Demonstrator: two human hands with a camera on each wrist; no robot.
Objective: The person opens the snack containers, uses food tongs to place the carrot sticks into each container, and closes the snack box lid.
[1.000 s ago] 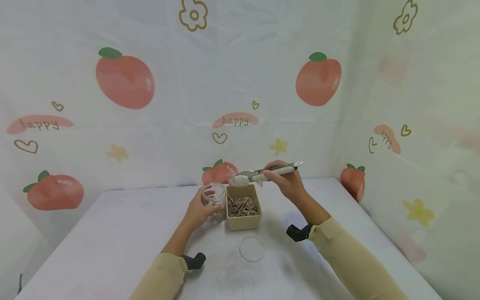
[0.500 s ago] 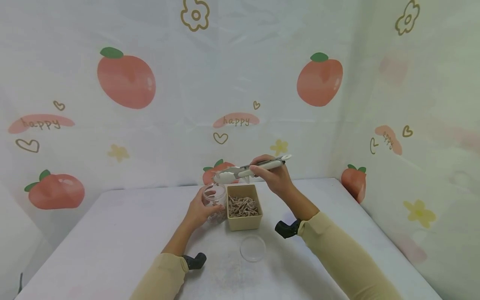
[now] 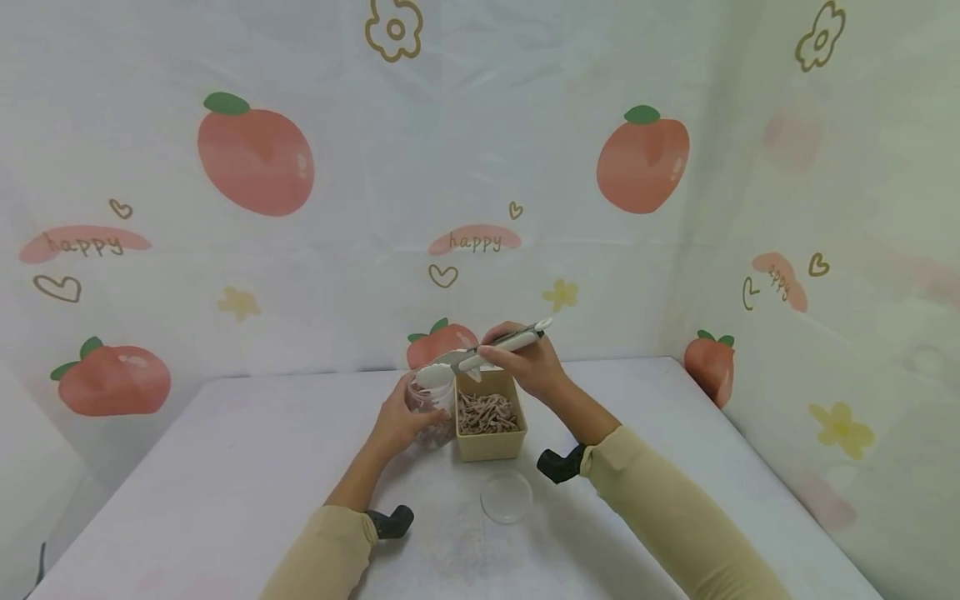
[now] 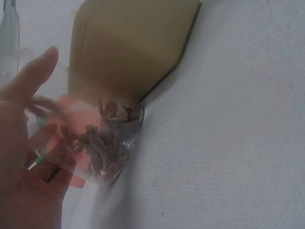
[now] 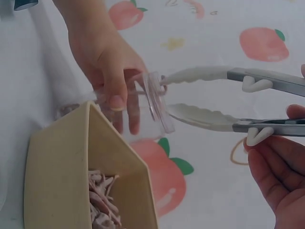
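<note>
Steady the jar (image 3: 431, 406), wrapped in your left hand (image 3: 396, 422), beside the box (image 3: 489, 414). Your right hand (image 3: 528, 367) pinches the tongs (image 3: 480, 358), tips apart at the jar mouth, seemingly empty.

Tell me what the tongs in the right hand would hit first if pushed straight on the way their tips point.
Most likely the clear jar: the tongs in the right hand have their tips at its open mouth, spread apart. The left hand gripping the jar comes next. Depth is uncertain.
</note>
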